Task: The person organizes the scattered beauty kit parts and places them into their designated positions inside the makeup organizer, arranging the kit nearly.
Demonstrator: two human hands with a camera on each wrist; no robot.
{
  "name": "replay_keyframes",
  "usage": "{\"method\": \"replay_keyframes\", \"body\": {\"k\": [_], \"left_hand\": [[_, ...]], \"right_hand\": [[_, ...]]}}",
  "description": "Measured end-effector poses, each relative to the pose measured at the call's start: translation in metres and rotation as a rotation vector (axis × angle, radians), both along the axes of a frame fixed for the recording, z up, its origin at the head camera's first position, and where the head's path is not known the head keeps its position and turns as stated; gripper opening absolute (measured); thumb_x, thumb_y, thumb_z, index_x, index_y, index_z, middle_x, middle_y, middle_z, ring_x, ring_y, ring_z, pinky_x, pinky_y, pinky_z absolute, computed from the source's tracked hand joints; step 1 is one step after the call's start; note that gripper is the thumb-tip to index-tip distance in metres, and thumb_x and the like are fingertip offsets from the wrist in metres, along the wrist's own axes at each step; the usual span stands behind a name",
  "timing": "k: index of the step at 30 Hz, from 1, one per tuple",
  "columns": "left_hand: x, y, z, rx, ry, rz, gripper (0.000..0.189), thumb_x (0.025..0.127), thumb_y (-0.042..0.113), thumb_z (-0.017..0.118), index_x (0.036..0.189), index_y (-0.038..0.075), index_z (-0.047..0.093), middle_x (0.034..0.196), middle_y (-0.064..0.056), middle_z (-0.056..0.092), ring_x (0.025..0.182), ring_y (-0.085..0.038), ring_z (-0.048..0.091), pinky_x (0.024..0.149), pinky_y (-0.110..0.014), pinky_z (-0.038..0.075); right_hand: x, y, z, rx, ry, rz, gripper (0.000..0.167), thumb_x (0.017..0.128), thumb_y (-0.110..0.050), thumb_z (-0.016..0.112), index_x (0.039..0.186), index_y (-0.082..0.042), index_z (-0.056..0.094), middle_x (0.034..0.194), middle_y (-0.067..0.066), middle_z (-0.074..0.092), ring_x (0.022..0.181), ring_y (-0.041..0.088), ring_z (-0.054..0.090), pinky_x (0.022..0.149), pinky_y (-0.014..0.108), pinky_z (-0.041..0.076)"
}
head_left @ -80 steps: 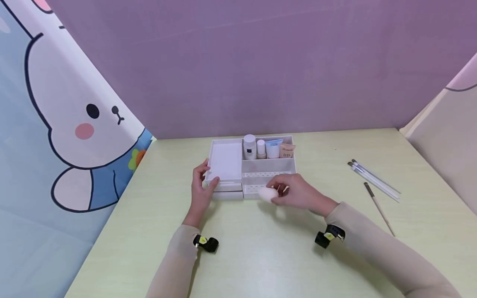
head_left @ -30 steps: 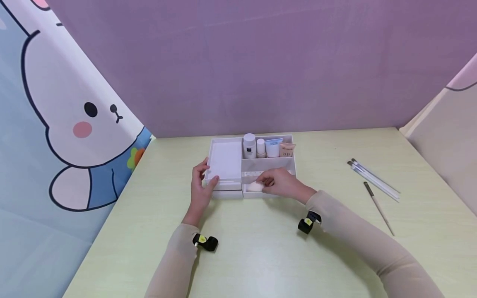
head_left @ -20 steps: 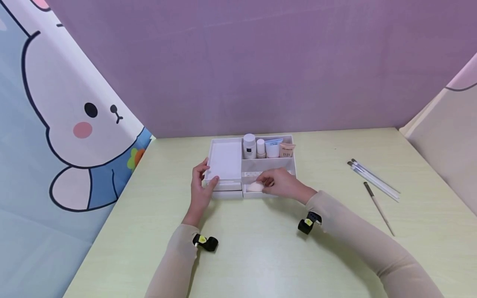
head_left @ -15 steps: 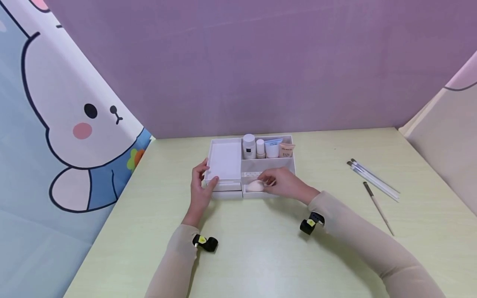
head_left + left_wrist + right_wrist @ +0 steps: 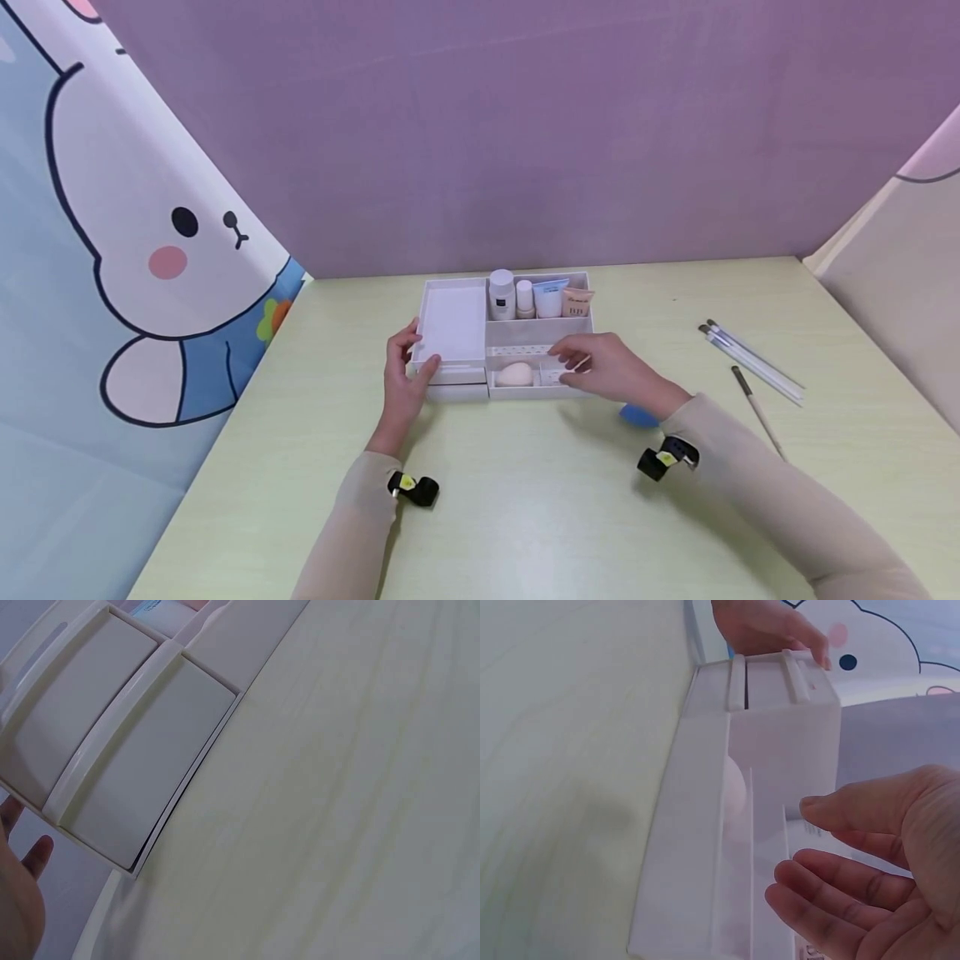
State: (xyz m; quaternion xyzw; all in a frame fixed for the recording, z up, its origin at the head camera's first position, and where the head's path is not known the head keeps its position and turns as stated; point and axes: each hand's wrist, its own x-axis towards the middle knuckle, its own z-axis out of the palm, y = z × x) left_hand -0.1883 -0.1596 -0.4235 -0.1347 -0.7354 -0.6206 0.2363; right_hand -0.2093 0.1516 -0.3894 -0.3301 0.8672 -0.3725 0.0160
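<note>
A white makeup organizer [image 5: 450, 321] stands in the middle of the table, drawers on its left and stepped compartments on its right. My left hand [image 5: 405, 379] grips its left side, thumb near the front corner and fingers along the side wall. A pale pink makeup sponge [image 5: 515, 374] lies in the low front compartment. My right hand [image 5: 611, 367] hovers over the right end of that compartment, fingers loosely bent and holding nothing. In the right wrist view, a gap shows between the thumb [image 5: 847, 806] and the other fingers, and the sponge [image 5: 735, 787] is partly hidden by the front wall.
The back compartment holds a white bottle [image 5: 502, 296], a smaller bottle [image 5: 525, 300], a blue-white tube [image 5: 551, 298] and a beige tube [image 5: 577, 302]. Several makeup brushes [image 5: 757, 367] lie on the right. A blue object [image 5: 640, 415] shows partly under my right wrist.
My right hand carried the sponge left into the front compartment, let it go and drew back to the right. Part of a blue object came into sight. My left hand stayed put.
</note>
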Motion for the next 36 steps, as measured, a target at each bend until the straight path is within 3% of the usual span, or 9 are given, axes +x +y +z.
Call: {"method": "replay_keyframes", "body": {"k": [16,24,36], "left_hand": [[-0.001,0.0,0.0,-0.004,0.015,-0.007,0.038,0.087,-0.006,0.062,0.116,-0.02,0.042,0.147,-0.034,0.039,0.134,-0.046,0.037,0.099,-0.03,0.031],[0.0,0.0,0.001,-0.006,0.03,-0.011,0.038,0.087,-0.007,0.062,0.116,-0.021,0.041,0.146,-0.035,0.039,0.133,-0.047,0.037,0.099,-0.03,0.031],[0.001,0.0,0.001,0.0,0.001,-0.005,0.038,0.088,-0.004,0.062,0.117,-0.02,0.042,0.147,-0.032,0.04,0.135,-0.044,0.036,0.099,-0.028,0.03]], "right_hand": [[0.016,0.036,0.007,0.026,0.012,-0.094,0.031,0.082,0.002,0.075,0.111,0.005,0.068,0.098,0.016,0.07,0.085,0.025,0.066,0.074,0.038,0.057],[0.023,0.055,0.003,0.085,-0.006,-0.153,0.031,0.08,0.001,0.076,0.11,0.005,0.068,0.095,0.013,0.069,0.083,0.023,0.065,0.074,0.04,0.056],[0.031,0.083,-0.008,0.141,-0.038,-0.171,0.03,0.081,-0.005,0.077,0.109,0.002,0.069,0.094,0.01,0.07,0.087,0.027,0.065,0.077,0.045,0.053]]}}
